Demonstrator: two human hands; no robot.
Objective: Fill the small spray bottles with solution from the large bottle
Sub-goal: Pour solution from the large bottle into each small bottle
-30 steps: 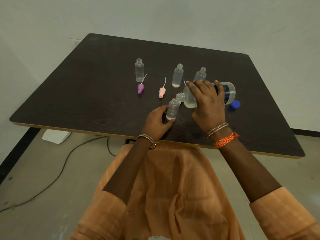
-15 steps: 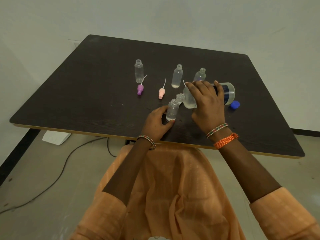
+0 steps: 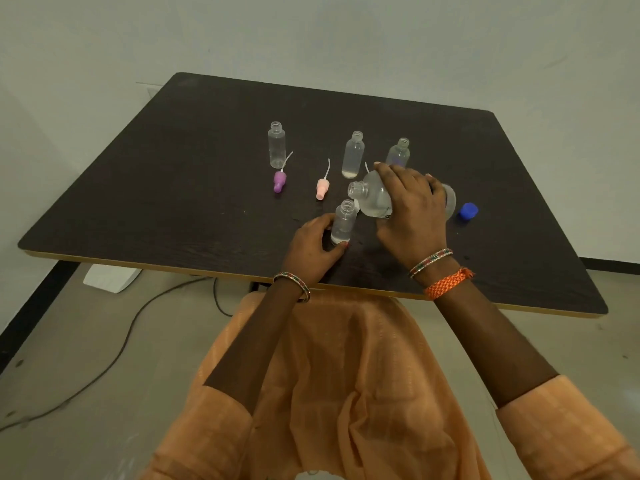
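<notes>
On large bottle [image 3: 375, 199], dark label print unreadable.

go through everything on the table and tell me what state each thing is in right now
Large bottle: uncapped, tipped sideways, held by right hand.
Near small bottle: upright, open, a little liquid, gripped by left hand.
Three far small bottles: upright, open.
Purple sprayer, pink sprayer: lying loose.
Blue cap: off.

Small clear bottles: four, at [image 3: 276, 144], [image 3: 353, 154], [image 3: 398, 154], [image 3: 343, 221]. Large bottle [image 3: 375, 199]: one. Spray tops lying loose: two, purple [image 3: 279, 181] and pink [image 3: 322, 188]. Blue cap [image 3: 468, 212]: one. Hands: two, left [image 3: 313, 245], right [image 3: 414, 211].
</notes>
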